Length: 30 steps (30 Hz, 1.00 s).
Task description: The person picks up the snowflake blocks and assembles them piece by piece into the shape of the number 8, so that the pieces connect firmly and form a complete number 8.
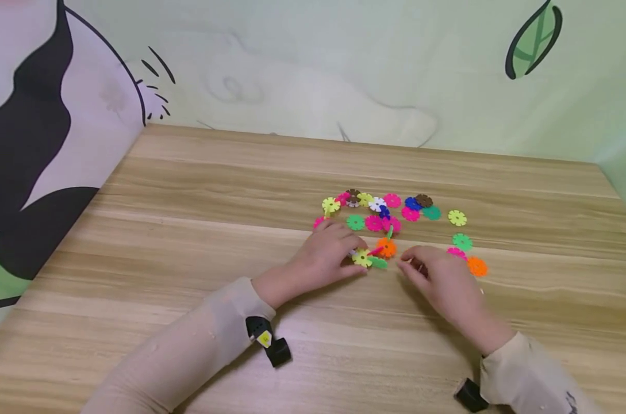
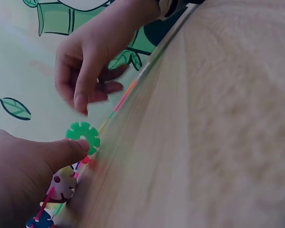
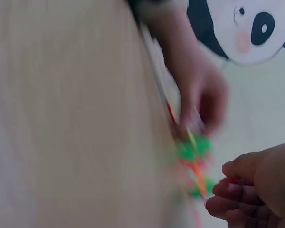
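Notched plastic snowflake discs, linked into a colourful chain, lie on the table. My left hand point(image 1: 330, 253) holds the near end of the chain, thumb and fingers around a yellow disc point(image 1: 363, 258). A green disc point(image 2: 80, 129) stands upright by the left thumb in the left wrist view. Just beyond are an orange disc point(image 1: 387, 248) and a small pink piece joined to it. My right hand point(image 1: 442, 282) hovers to the right of the orange disc, apart from it. Its fingers are loosely bent, and nothing shows between them. The right wrist view is blurred around the chain.
Loose discs lie right of the chain: yellow point(image 1: 457, 218), green point(image 1: 462, 241), orange point(image 1: 477, 266) and a pink one partly behind the right hand. The wooden table point(image 1: 214, 190) meets a wall with painted cartoons at its back edge.
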### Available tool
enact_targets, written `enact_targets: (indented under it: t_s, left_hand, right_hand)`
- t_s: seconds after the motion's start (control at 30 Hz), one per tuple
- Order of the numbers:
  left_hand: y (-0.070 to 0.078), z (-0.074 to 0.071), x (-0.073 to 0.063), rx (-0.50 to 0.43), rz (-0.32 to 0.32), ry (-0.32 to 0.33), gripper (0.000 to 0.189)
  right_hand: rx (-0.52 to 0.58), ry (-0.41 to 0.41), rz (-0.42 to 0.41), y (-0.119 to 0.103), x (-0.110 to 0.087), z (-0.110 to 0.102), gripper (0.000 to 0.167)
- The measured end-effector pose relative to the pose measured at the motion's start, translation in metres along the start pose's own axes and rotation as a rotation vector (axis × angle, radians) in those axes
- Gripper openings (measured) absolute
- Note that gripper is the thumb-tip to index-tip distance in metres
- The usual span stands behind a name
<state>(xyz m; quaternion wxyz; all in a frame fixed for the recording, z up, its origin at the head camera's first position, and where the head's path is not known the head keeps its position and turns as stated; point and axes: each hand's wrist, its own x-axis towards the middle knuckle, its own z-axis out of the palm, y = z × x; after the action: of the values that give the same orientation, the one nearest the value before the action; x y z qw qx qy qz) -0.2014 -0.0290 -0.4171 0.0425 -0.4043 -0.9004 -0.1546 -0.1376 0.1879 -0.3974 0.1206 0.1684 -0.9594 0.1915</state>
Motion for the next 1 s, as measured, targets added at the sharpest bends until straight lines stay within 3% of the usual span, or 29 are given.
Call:
enact_targets:
  t_s: [0.13, 0.23, 0.33, 0.53, 0.77, 0.87, 1.0]
  left_hand:
    - [-0.002, -0.001, 0.0, 0.026, -0.031, 0.003, 0.041]
    - [-0.002, -0.001, 0.0, 0.016, -0.03, 0.018, 0.04]
    - [-0.002, -0.001, 0.002, 0.011, -0.043, 0.029, 0.041]
    - [0.001, 0.002, 0.012, 0.066, -0.099, 0.013, 0.045]
    - [0.01, 0.003, 0.022, 0.134, -0.147, 0.012, 0.051]
    - [0.011, 0.004, 0.024, 0.103, -0.115, 0.069, 0.048]
    - [0.012, 0.007, 0.027, 0.056, -0.003, 0.177, 0.034]
  right_hand:
    - [-0.098, -0.047, 0.136, 0.025, 0.003, -0.025, 0.016]
    - [-0.142, -0.195, 0.265, 0.044, 0.003, -0.038, 0.03]
    - [-0.169, -0.292, 0.319, 0.056, 0.004, -0.041, 0.036]
    - [-0.173, -0.295, 0.297, 0.067, 0.004, -0.039, 0.027]
    - [-0.022, -0.286, 0.281, 0.074, 0.008, -0.035, 0.022]
    - [0.024, -0.294, 0.292, 0.078, 0.009, -0.034, 0.028]
    - [0.058, -0.298, 0.309, 0.083, 0.01, -0.034, 0.034]
